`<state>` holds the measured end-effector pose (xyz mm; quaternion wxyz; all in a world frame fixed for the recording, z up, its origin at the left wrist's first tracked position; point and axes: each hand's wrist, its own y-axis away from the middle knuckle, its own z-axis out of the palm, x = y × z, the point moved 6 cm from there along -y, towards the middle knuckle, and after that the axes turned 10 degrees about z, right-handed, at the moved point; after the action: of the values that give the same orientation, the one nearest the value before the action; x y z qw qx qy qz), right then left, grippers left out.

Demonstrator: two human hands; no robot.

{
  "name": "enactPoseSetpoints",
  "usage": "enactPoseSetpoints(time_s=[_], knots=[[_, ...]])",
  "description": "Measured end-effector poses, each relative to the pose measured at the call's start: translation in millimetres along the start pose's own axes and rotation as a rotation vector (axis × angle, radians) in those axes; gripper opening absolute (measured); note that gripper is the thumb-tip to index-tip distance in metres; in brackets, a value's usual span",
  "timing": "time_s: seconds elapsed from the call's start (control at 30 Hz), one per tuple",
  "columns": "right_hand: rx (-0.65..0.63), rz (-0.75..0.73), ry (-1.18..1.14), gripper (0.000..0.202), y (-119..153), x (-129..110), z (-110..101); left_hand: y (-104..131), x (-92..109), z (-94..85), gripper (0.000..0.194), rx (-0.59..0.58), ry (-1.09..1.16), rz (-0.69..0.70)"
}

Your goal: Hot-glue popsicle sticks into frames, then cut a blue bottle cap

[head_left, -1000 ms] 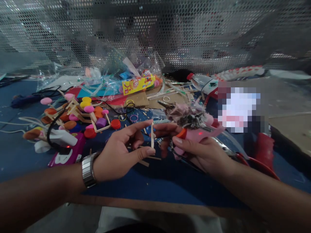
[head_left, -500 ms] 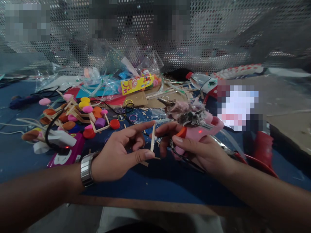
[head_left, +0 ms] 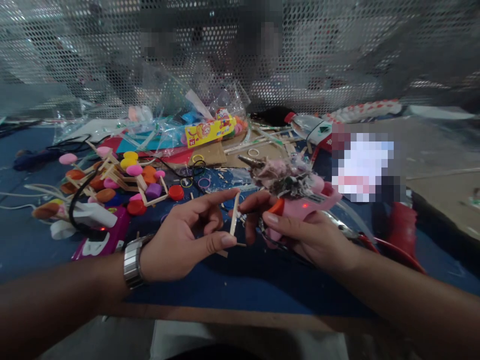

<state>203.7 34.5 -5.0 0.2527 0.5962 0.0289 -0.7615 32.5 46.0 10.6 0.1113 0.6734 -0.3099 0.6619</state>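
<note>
Wooden stick (head_left: pixel 234 217), one: pinched by its two ends between index fingertip and thumb of the left hand (head_left: pixel 174 245), digits spread to its length, presumably so that its long sides are left bare. Glue gun (head_left: pixel 296 210), pink, one: gripped in the right hand (head_left: pixel 322 237), fingers closed about the handle, nozzle (head_left: pixel 249 161) held beyond the stick, apparently clear of skin. Right-finger contact with stick: cannot be told. Red cap (head_left: pixel 176 192): placed beyond the left-hand grip.
</note>
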Motion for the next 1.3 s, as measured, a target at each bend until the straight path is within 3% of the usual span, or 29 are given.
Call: enactPoseSetpoints(time_s=[0.17, 0.43, 0.67, 0.9, 1.3], knots=[[-0.046, -0.099, -0.034, 0.026, -1.5, -10.6, 3.4, 0.9, 2.9, 3.2, 0.064, -0.042, 0.065, 0.005], [-0.075, -0.072, -0.005, 0.032, -1.8, -4.9, 2.7, 4.4, -1.6, 3.0, 0.070, -0.041, 0.057, -0.034], [-0.075, -0.052, 0.049, 0.037, 1.7, 0.2, 2.0, 0.5, 3.4, 2.5, 0.060, -0.036, 0.037, 0.013], [-0.049, -0.116, -0.028, 0.027, -0.6, -8.2, 0.4, 2.2, -1.0, 3.5, 0.066, -0.045, 0.057, -0.008], [-0.033, -0.095, -0.049, 0.030, 0.2, -5.7, 0.6, 1.1, 0.0, 4.5, 0.064, -0.043, 0.063, -0.025]])
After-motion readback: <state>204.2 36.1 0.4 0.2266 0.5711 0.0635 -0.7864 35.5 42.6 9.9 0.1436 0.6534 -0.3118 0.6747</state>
